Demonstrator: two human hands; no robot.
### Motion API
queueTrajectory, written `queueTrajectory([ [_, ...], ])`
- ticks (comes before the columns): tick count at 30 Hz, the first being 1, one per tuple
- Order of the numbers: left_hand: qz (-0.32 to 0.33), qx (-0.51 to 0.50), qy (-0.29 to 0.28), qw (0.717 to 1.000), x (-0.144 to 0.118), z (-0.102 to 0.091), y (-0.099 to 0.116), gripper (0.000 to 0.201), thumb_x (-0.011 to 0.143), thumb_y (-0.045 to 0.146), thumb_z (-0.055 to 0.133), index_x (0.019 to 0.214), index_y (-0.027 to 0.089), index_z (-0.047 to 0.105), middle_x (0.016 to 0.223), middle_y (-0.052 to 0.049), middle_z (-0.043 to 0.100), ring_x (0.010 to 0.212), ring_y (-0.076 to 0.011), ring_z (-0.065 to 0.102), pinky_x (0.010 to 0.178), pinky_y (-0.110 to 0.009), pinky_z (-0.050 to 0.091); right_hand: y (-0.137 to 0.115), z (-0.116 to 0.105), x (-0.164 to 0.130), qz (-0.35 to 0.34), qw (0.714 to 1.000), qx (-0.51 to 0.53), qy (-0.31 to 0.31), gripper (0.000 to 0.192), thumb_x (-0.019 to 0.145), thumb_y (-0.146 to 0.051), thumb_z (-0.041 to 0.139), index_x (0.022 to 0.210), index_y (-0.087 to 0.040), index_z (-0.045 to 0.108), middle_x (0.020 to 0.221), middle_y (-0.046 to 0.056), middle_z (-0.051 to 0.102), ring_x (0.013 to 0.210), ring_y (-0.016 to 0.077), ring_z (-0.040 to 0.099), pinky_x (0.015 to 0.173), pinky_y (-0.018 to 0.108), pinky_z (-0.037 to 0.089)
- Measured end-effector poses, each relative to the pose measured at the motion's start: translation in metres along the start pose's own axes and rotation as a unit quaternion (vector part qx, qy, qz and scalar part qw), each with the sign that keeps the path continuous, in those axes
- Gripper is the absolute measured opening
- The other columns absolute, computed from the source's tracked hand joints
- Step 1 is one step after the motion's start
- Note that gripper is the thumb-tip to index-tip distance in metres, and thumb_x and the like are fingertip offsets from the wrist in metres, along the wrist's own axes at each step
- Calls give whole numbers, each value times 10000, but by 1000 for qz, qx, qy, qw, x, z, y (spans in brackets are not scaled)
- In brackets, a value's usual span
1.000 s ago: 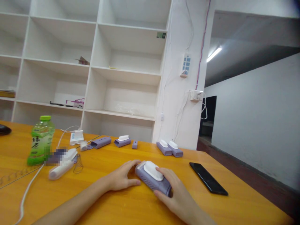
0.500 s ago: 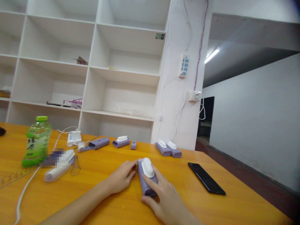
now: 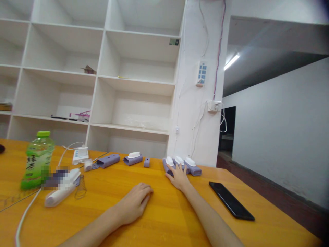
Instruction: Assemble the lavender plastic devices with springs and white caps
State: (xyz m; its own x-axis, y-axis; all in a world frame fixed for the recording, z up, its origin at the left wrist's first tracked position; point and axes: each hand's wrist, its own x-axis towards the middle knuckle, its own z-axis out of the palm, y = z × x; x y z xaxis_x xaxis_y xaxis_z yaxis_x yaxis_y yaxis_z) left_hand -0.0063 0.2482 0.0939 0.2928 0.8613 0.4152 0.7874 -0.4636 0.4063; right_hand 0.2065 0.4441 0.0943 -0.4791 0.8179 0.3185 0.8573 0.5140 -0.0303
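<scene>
Two hands on one big orange table (image 3: 164,223), white shelving (image 3: 102,68) behind it along the far edge. Shelf bays mostly bare: small brown item (image 3: 88,69) in an upper bay, pink frame (image 3: 79,116) in a lower one. White pillar (image 3: 197,85) right of the shelves carries a power strip (image 3: 202,73) and cables. Green bottle (image 3: 37,160) stands upright at far left of the table, white cable (image 3: 25,216) running past it toward the near edge. White handheld unit (image 3: 61,191) lies just right of the bottle, small wire spring (image 3: 80,187) touching its end. Black phone (image 3: 231,205) lies flat at right, well apart from both hands. Right hand (image 3: 177,178) reaches to the far edge, fingers loosely spread, palm down, fingertips resting on the left purple device (image 3: 168,165); not gripping it. That device sits in a row of three purple units with white tops, touching the middle one (image 3: 180,162), third (image 3: 192,166) just beside. Left hand (image 3: 135,204) rests flat on the table mid-front, fingers together and slightly curled, holding nothing. More purple parts further left along the far edge: open shell (image 3: 109,160), unit with white top (image 3: 133,159), small purple piece (image 3: 146,162). White adapter (image 3: 79,155) near them, cabled.
</scene>
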Motion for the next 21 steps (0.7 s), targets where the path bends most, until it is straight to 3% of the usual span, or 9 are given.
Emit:
queueTrajectory([
  [7, -4, -1, -10, 1000, 0, -3, 5, 277, 1017, 243, 395, 1172, 222, 623, 1209, -81, 636, 1116, -235, 566, 1038, -405, 438, 16, 8, 3, 26, 999, -18, -7, 589, 952, -552, 487, 1500, -378, 363, 1499, 124, 458, 1396, 383, 344, 1099, 601, 201],
  [13, -4, -9, -1, 1000, 0, -4, 7, 277, 1015, 244, 392, 1166, 231, 624, 1185, -80, 638, 1098, -231, 571, 1029, -384, 441, 16, 1, -9, 41, 999, -27, 23, 506, 968, -487, 462, 1434, -290, 484, 1382, 147, 571, 1320, 359, 443, 1067, 555, 283],
  [18, 2, -9, 0, 1000, -1, -1, 3, 245, 994, 244, 418, 1132, 262, 620, 1151, -68, 641, 1080, -230, 578, 1009, -370, 450, 13, -5, -17, 23, 998, -16, 52, 522, 971, -477, 455, 1423, -221, 504, 1385, 194, 562, 1328, 390, 437, 1107, 667, 141],
  [21, -31, 41, 9, 999, 2, -1, -8, 236, 963, 256, 470, 1163, 269, 593, 1196, -64, 631, 1105, -219, 578, 1006, -336, 448, 7, -12, -22, -31, 998, 10, 62, 529, 970, -375, 464, 1462, -183, 446, 1471, 199, 475, 1405, 364, 357, 1150, 663, 36],
])
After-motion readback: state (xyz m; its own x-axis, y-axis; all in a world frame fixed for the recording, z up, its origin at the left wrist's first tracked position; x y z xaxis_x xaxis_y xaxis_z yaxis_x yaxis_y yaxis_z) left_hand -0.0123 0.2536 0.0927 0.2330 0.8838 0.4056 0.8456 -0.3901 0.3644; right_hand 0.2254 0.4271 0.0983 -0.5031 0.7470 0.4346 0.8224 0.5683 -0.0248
